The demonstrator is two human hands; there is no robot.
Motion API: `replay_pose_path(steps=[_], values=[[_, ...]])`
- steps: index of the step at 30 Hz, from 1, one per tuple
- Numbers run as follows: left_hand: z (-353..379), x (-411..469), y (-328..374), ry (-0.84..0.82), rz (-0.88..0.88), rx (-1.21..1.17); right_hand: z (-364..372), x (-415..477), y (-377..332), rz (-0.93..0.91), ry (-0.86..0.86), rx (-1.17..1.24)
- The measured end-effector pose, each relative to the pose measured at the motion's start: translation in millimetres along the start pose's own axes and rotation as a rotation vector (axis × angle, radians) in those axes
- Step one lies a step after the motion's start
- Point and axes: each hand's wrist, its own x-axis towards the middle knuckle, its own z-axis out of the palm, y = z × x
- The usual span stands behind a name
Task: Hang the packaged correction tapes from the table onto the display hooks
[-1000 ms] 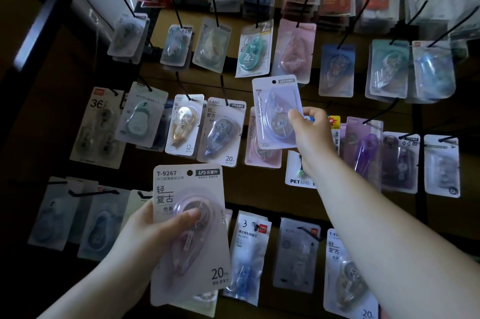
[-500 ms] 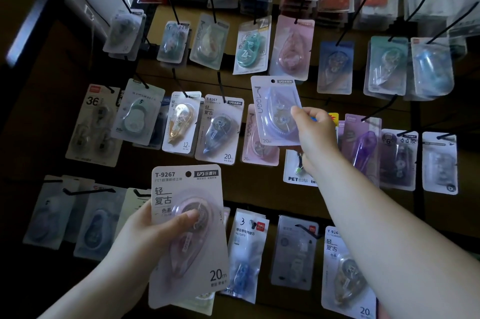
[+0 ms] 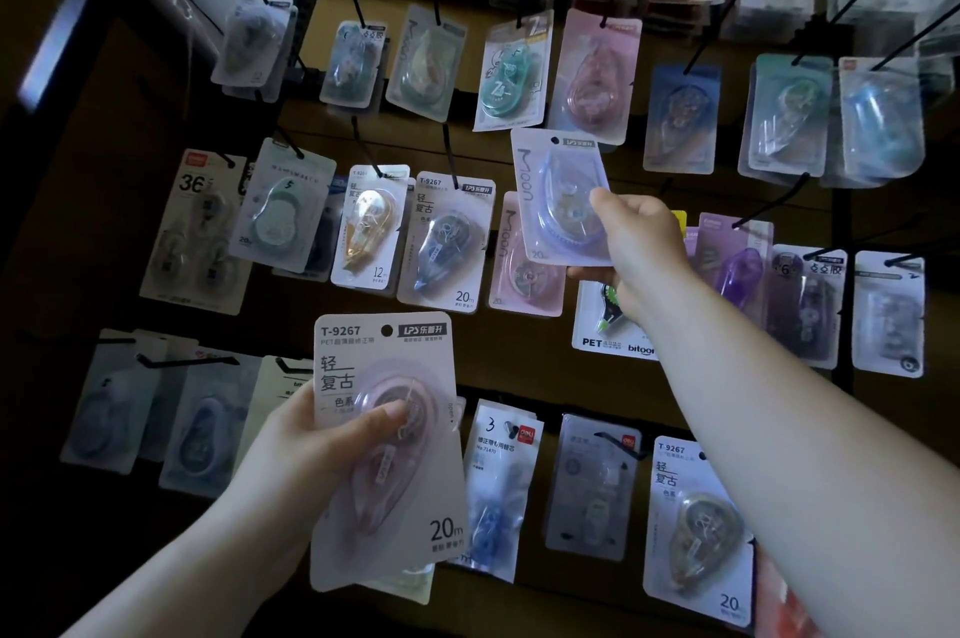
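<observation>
Raised slightly since before, my right hand (image 3: 641, 242) pinches the lavender Moon pack (image 3: 563, 198) at its lower edge, overlapping the hung pink Moon pack (image 3: 522, 273). My left hand (image 3: 306, 450) grips the T-9267 pack (image 3: 400, 492) below, thumb across its blister.

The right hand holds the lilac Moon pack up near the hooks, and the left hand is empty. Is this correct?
Not quite. In the head view the left hand is not empty: it grips a pink T-9267 correction tape pack. The right hand does hold the lilac Moon pack up near the hooks.
</observation>
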Motion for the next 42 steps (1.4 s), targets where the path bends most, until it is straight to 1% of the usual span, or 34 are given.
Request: replay_pose_path(steps=[3,7,10,15,18,22,27,33,36,37,38,40,41,42], values=[[-1.5,-0.7,-0.5,0.013,0.006,-0.005,1.0,-1.2,-0.5,-0.010,0.012,0.007],[-3.2,0.0,0.4,0.026,0.006,-0.003,1.9,3.1,-7.8,0.023,0.028,0.017],[-2.7,-0.9,3.0,0.023,0.005,-0.002,0.9,4.8,-14.2,0.052,0.000,0.012],[1.1,-0.8,4.1,0.011,0.001,0.004,-0.1,1.0,-7.3,0.088,-0.070,-0.101],[1.4,-0.3,5.4,0.017,-0.001,0.004,0.0,0.7,1.4,0.101,-0.060,-0.122],[1.1,-0.3,7.3,0.000,0.004,0.004,4.0,4.9,16.3,0.063,-0.031,-0.174],[-5.0,3.2,4.6,-0.006,0.004,0.016,15.3,15.6,42.6,-0.027,0.011,-0.316],[-19.1,9.0,0.2,-0.026,-0.007,0.024,26.6,24.9,64.2,-0.042,0.030,-0.376],[-22.1,11.4,-3.9,-0.025,-0.007,0.031,31.4,20.7,68.4,-0.014,0.017,-0.437],[-22.1,11.5,-4.9,-0.023,-0.007,0.029,32.3,16.1,69.9,-0.024,0.030,-0.489],[-21.5,11.8,-5.8,-0.023,-0.007,0.029,32.5,10.3,71.4,-0.073,0.065,-0.548],[-19.1,12.1,-5.9,-0.036,-0.007,0.041,33.2,-6.5,73.0,-0.270,0.152,-0.615],[-17.6,12.3,-5.2,-0.042,-0.006,0.045,34.8,-16.0,71.3,-0.358,0.153,-0.584],[-15.9,12.8,-3.9,-0.045,-0.001,0.046,37.2,-24.3,69.0,-0.391,0.094,-0.509]])
